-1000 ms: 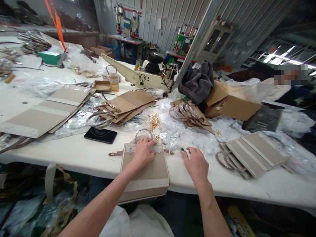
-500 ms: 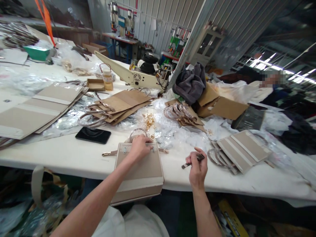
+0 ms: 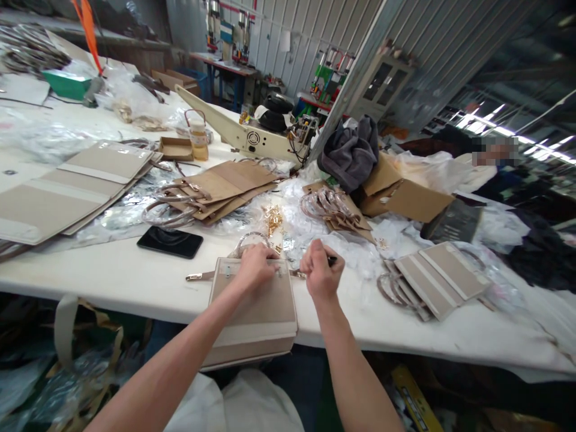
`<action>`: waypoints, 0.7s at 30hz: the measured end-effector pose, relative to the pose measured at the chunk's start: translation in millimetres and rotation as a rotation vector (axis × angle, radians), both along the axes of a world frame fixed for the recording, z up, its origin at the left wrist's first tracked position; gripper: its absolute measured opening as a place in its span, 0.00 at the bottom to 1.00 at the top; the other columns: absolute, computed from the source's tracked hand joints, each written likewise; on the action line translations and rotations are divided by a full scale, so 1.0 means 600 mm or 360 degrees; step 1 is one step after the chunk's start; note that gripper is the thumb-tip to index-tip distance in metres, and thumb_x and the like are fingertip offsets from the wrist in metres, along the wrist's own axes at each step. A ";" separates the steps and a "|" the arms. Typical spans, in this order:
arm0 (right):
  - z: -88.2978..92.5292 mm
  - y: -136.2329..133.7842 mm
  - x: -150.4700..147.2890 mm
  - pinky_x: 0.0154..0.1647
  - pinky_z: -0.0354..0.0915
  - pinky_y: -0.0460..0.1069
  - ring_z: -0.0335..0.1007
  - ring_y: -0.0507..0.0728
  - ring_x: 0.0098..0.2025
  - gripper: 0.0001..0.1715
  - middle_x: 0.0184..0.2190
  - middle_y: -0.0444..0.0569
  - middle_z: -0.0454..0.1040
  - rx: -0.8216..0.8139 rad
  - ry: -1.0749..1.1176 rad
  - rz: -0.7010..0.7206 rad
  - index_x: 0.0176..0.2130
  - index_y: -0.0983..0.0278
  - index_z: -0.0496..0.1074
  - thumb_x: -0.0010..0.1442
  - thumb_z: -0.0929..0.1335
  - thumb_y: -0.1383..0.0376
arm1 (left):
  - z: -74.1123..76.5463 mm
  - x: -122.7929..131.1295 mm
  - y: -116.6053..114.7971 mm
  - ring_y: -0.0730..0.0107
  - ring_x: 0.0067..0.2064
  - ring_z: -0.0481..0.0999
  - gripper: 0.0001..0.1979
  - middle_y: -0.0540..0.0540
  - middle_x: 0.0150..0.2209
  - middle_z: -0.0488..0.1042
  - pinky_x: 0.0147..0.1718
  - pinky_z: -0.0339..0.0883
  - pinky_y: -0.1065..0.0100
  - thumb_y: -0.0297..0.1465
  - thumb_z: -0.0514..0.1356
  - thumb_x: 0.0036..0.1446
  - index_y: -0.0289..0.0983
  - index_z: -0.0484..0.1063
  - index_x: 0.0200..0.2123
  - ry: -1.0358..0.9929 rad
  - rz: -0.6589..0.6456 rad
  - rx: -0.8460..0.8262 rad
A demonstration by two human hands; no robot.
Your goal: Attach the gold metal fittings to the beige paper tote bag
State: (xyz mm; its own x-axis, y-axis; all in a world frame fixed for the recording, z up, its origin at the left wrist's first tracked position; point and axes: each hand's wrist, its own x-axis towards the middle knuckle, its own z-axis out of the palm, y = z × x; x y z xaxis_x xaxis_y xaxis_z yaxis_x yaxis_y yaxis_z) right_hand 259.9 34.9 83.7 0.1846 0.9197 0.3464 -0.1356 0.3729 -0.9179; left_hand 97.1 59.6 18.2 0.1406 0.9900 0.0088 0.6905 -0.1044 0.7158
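A boxy beige handbag (image 3: 252, 312) lies at the table's front edge, its lower end jutting past it. My left hand (image 3: 257, 267) is closed on the bag's top edge, beside small metal fittings; its fingertips are partly hidden. A looped handle (image 3: 252, 239) shows beyond that edge. Straps with gold-coloured ends stick out on both sides, the left strap (image 3: 200, 276) lying on the cloth. Over the right strap's end, my right hand (image 3: 321, 270) is raised in a fist around a small dark tool (image 3: 332, 261), mostly hidden by the fingers.
Gold-coloured hardware (image 3: 273, 221) lies in a pile beyond the bag. A black phone (image 3: 170, 242) is at left. Stacked brown bag pieces (image 3: 229, 189), beige panels (image 3: 443, 279) and plastic wrap surround the work spot. Farther back are a cream machine (image 3: 256, 141) and an open carton (image 3: 405, 198).
My right hand has moved left and up with the dark tool, from beside the bag to near its right strap, and its fingers have tightened. My left hand stays on the bag.
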 end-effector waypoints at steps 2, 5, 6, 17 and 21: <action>-0.017 0.014 -0.031 0.18 0.50 0.49 0.52 0.49 0.17 0.36 0.17 0.37 0.56 -0.0039 -0.0050 0.0015 0.22 0.59 0.60 0.71 0.74 0.46 | 0.003 -0.001 -0.002 0.46 0.54 0.77 0.11 0.41 0.46 0.83 0.56 0.69 0.49 0.34 0.69 0.57 0.47 0.88 0.43 -0.0013 -0.0001 -0.0006; -0.045 0.026 -0.051 0.18 0.51 0.49 0.52 0.49 0.17 0.37 0.16 0.36 0.56 -0.0102 -0.0090 -0.0021 0.22 0.58 0.59 0.71 0.74 0.44 | 0.006 -0.002 -0.005 0.47 0.55 0.77 0.12 0.42 0.47 0.84 0.58 0.68 0.50 0.33 0.69 0.57 0.47 0.88 0.44 -0.0045 -0.0001 -0.0016; -0.051 0.027 -0.052 0.18 0.51 0.49 0.52 0.49 0.17 0.37 0.16 0.36 0.56 -0.0120 -0.0085 -0.0047 0.22 0.59 0.59 0.71 0.74 0.44 | 0.005 -0.003 -0.005 0.47 0.55 0.77 0.12 0.42 0.47 0.84 0.58 0.68 0.50 0.33 0.70 0.56 0.47 0.88 0.44 -0.0055 -0.0002 -0.0021; -0.040 0.035 -0.047 0.16 0.49 0.47 0.52 0.48 0.17 0.32 0.18 0.37 0.60 -0.0152 -0.0071 0.0181 0.25 0.59 0.65 0.71 0.75 0.46 | 0.000 -0.004 -0.001 0.45 0.57 0.76 0.11 0.40 0.47 0.83 0.59 0.66 0.47 0.35 0.70 0.57 0.46 0.88 0.43 -0.0097 -0.0010 -0.0058; -0.042 0.044 -0.055 0.15 0.44 0.49 0.47 0.48 0.16 0.38 0.16 0.36 0.55 -0.0172 -0.0071 0.0137 0.21 0.59 0.59 0.72 0.74 0.45 | 0.001 -0.004 -0.006 0.46 0.57 0.75 0.10 0.41 0.47 0.83 0.58 0.65 0.48 0.34 0.69 0.57 0.46 0.88 0.43 -0.0130 0.0007 -0.0044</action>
State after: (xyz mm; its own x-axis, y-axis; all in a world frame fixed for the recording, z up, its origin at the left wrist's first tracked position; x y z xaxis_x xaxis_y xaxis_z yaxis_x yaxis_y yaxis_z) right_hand 226.7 61.3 58.2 0.0899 0.9639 0.2507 -0.1212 0.2604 -0.9579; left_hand 94.6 56.2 19.1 0.1364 0.9906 -0.0075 0.6301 -0.0809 0.7723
